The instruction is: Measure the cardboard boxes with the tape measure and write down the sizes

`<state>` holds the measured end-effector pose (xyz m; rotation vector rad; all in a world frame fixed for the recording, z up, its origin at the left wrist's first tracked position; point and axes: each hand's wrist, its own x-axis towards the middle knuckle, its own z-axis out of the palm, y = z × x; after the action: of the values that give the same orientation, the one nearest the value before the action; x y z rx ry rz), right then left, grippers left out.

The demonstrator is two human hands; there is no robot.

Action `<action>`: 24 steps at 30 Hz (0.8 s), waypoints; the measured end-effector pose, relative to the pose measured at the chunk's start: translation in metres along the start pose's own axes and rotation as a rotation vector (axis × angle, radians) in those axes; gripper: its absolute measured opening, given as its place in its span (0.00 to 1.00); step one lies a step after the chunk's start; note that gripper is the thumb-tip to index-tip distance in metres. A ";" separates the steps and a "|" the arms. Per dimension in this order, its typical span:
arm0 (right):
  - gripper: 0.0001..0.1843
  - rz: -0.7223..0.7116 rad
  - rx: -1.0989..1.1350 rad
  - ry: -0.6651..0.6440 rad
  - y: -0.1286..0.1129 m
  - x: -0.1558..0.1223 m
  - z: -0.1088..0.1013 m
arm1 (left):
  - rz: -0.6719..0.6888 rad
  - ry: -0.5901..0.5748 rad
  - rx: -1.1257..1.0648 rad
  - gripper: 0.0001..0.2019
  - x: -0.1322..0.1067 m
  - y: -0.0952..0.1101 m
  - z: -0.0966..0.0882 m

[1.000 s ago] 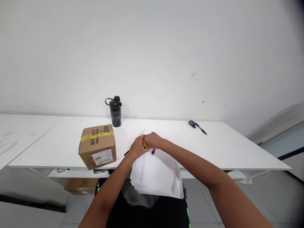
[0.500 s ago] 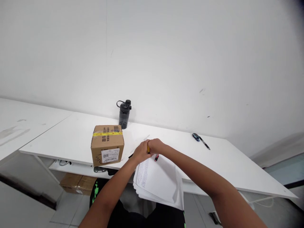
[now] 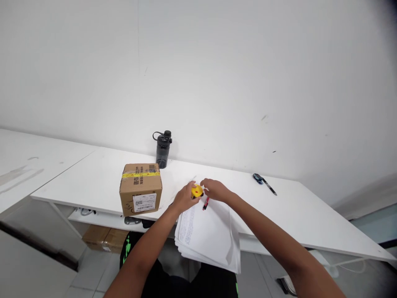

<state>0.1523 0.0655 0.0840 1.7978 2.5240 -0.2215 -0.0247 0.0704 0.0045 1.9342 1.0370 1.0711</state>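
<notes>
My left hand [image 3: 182, 198] is closed round a small round yellow object with a red dot [image 3: 197, 191], held just above the white table [image 3: 93, 182]. My right hand [image 3: 215, 189] hovers right beside it, fingers curled, a little apart from the yellow object. A red pen [image 3: 205, 203] lies under the hands on a stack of white printed papers [image 3: 207, 234] that hangs over the table's front edge.
A taped cardboard box [image 3: 141, 188] stands left of the hands near the front edge. A dark water bottle [image 3: 163, 149] is at the wall. A black pen and a blue object [image 3: 263, 182] lie far right. More boxes sit under the table.
My hands were clasped together over the yellow object; now the right hand has drawn slightly away to the right and the yellow object shows in my left hand. The view has shifted a little.
</notes>
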 end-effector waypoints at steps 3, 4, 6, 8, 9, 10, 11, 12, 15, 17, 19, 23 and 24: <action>0.32 0.009 0.135 0.107 0.011 -0.019 0.006 | -0.089 0.159 -0.309 0.25 -0.003 0.013 0.000; 0.35 -0.006 0.204 0.140 0.012 -0.024 0.005 | -0.139 0.213 -0.458 0.22 -0.005 0.020 -0.001; 0.37 -0.072 0.407 0.207 0.006 -0.034 0.001 | -0.237 0.284 -0.776 0.21 -0.014 0.037 -0.007; 0.31 -0.166 0.636 0.241 -0.010 -0.041 -0.008 | -0.280 0.287 -1.051 0.23 -0.027 0.057 -0.016; 0.27 -0.216 0.708 0.232 -0.020 -0.045 -0.012 | -0.273 0.266 -1.154 0.24 -0.035 0.067 -0.021; 0.25 -0.257 0.745 0.233 -0.032 -0.049 -0.016 | -0.258 0.236 -1.225 0.25 -0.042 0.075 -0.027; 0.25 -0.281 0.761 0.256 -0.045 -0.052 -0.019 | -0.237 0.203 -1.263 0.26 -0.049 0.082 -0.034; 0.25 -0.282 0.765 0.299 -0.058 -0.055 -0.022 | -0.217 0.183 -1.262 0.28 -0.056 0.088 -0.042; 0.26 -0.292 0.733 0.413 -0.090 -0.062 -0.030 | -0.169 0.192 -1.048 0.30 -0.076 0.096 -0.070; 0.26 -0.372 0.673 0.389 -0.104 -0.065 -0.037 | -0.174 0.165 -0.819 0.32 -0.091 0.101 -0.092; 0.25 -0.451 0.592 0.311 -0.111 -0.067 -0.047 | -0.206 0.111 -0.649 0.32 -0.105 0.107 -0.114; 0.25 -0.489 0.475 0.215 -0.107 -0.062 -0.063 | -0.303 0.111 -0.607 0.27 -0.129 0.120 -0.158; 0.25 -0.477 0.470 0.229 -0.103 -0.057 -0.065 | -0.318 0.157 -0.618 0.25 -0.133 0.119 -0.172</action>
<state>0.0781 -0.0122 0.1643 1.3462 3.2562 -0.7116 -0.1852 -0.0679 0.1326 1.1685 0.9145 1.1934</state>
